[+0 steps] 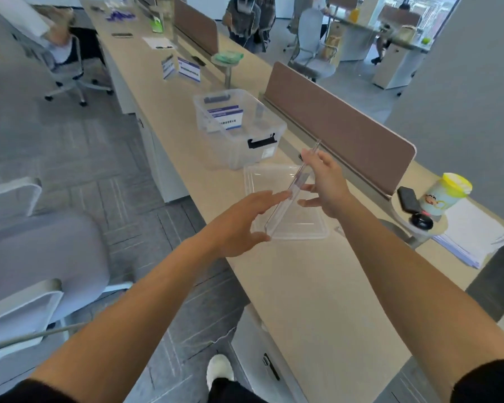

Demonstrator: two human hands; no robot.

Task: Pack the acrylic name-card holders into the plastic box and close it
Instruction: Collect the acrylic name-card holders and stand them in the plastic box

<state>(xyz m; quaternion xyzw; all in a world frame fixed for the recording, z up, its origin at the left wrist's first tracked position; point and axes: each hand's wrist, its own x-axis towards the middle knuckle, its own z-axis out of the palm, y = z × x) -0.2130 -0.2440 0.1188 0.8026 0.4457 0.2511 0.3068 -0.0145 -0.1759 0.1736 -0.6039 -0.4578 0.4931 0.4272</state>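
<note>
Both bare forearms reach out over a long pale wood desk. Right hand pinches a clear acrylic name-card holder held tilted on edge above the box's flat lid; left hand is spread wide, fingertips touching the holder's lower edge. Beyond the lid stands the open plastic box, with printed cards inside. Two more name-card holders stand farther along. Brown dividers, grey office chairs and carpet tiles surround the desk
</note>
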